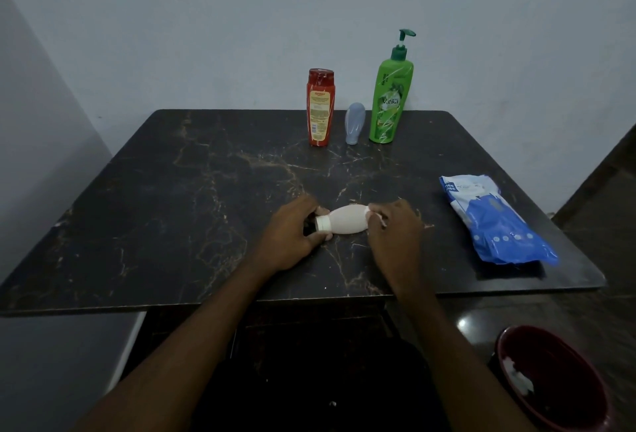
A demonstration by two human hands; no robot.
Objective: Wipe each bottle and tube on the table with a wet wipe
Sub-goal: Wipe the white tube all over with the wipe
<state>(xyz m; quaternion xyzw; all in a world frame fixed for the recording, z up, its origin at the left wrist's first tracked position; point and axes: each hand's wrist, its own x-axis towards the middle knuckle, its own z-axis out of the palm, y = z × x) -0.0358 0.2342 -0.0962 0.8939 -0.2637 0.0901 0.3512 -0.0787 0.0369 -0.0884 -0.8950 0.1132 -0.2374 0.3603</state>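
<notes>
The pale pink, white-capped plastic tube (346,221) lies sideways on the dark marbled table (172,190), well in front of the tall green pump bottle (390,97); the left hand (292,235) curls its fingers round the cap end; the right hand (395,235) pinches a white wet wipe (373,216) at the other end; best to roll the tube while stroking toward the cap, covering every side.

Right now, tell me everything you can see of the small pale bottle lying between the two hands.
The small pale pink plastic bottle lies on its side on the dark marble-patterned table, its white ribbed cap on and pointing to the person's left. The left hand holds the neck end. The right hand pinches a white wet wipe against its base.
</notes>
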